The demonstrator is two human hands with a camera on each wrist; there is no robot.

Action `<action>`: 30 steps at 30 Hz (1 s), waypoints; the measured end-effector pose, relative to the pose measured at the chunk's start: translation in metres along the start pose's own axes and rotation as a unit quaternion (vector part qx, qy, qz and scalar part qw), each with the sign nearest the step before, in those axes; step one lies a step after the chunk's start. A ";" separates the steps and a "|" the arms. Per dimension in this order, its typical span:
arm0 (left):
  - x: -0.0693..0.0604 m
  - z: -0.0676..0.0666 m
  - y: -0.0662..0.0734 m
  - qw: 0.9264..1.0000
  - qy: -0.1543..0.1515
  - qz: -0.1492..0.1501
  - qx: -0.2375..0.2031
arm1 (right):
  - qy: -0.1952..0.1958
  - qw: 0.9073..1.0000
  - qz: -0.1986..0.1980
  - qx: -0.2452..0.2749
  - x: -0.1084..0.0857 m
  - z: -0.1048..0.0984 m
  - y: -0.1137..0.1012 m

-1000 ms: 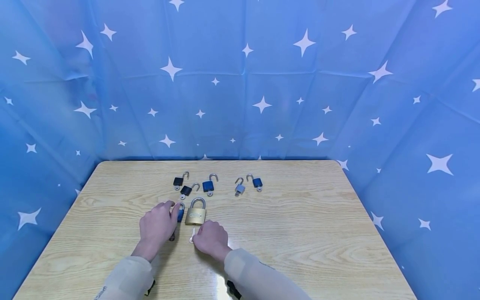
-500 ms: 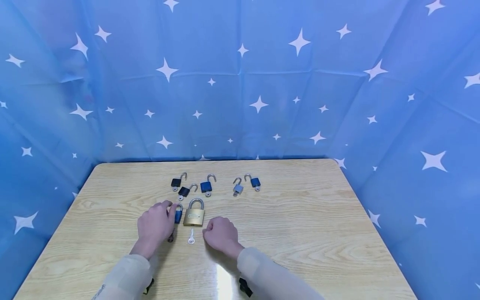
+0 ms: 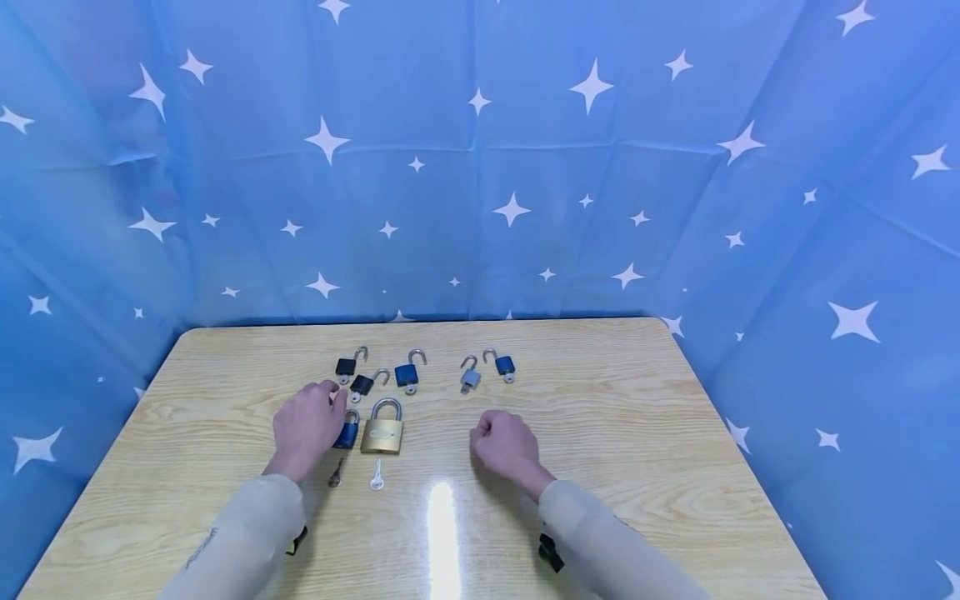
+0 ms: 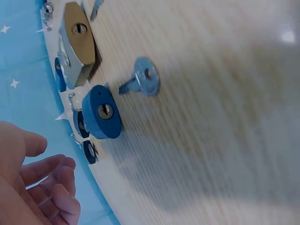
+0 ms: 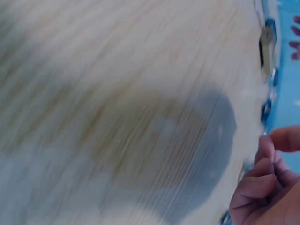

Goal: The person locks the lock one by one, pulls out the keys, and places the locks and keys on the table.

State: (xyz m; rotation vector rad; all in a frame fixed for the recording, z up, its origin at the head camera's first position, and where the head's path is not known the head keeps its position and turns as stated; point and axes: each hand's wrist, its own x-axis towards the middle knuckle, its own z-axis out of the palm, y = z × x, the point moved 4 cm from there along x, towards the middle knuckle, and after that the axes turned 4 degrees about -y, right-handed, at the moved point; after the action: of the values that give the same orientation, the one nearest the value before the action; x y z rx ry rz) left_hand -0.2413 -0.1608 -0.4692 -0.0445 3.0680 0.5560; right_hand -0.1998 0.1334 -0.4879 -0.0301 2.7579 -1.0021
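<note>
My left hand (image 3: 307, 421) hovers by a small blue padlock (image 3: 346, 432), thumb apart from loosely bent fingers, holding nothing. In the left wrist view that blue padlock (image 4: 96, 117) shows its keyhole, and a key (image 4: 147, 79) lies in front of it. A large brass padlock (image 3: 382, 436), its shackle closed, lies to the right of the blue one. Below the two locks on the table are a darker key (image 3: 335, 476) and a silver key (image 3: 377, 477). Over bare wood farther right is my right hand (image 3: 506, 443), fingers loosely curled around nothing.
Towards the back lie padlocks with raised shackles and keys in them: two black ones (image 3: 346, 367), a blue one (image 3: 407, 375), a light blue one (image 3: 470, 380) and another blue one (image 3: 505, 366). A starry blue curtain (image 3: 450, 208) hangs behind the wooden table (image 3: 637, 433).
My right hand has left the silver key and moved right, away from the locks. The left hand has stayed beside the blue padlock. The view has shifted slightly.
</note>
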 end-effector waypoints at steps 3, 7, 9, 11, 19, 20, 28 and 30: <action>0.009 0.003 0.000 1.000 -0.009 -0.001 0.002 | 0.014 1.000 0.012 0.002 0.002 -0.013 0.015; 0.022 0.007 -0.003 1.000 -0.015 -0.005 0.003 | 0.030 0.999 0.033 0.006 0.003 -0.028 0.031; 0.029 0.009 -0.005 1.000 -0.019 -0.008 0.002 | 0.037 0.998 0.040 0.005 0.003 -0.034 0.036; 0.034 0.011 -0.006 1.000 -0.022 -0.006 0.005 | 0.045 0.998 0.047 0.003 0.003 -0.040 0.041; 0.052 0.016 0.000 0.996 -0.045 -0.003 0.071 | 0.074 0.995 0.066 0.008 0.001 -0.055 0.053; 0.055 0.016 0.001 0.996 -0.042 -0.007 0.073 | 0.077 0.995 0.067 0.012 0.000 -0.056 0.053; 0.066 0.017 -0.002 0.995 -0.022 -0.028 0.089 | 0.069 0.994 0.082 0.026 0.001 -0.057 0.060; 0.068 0.018 -0.001 0.996 -0.020 -0.026 0.087 | 0.067 0.994 0.085 0.027 0.001 -0.058 0.061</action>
State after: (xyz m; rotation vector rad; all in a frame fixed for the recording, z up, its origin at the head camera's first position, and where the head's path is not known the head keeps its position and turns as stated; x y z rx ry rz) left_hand -0.3092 -0.1571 -0.4887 -0.1070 3.0525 0.2813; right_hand -0.2087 0.2167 -0.4835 0.2874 2.7920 -1.0685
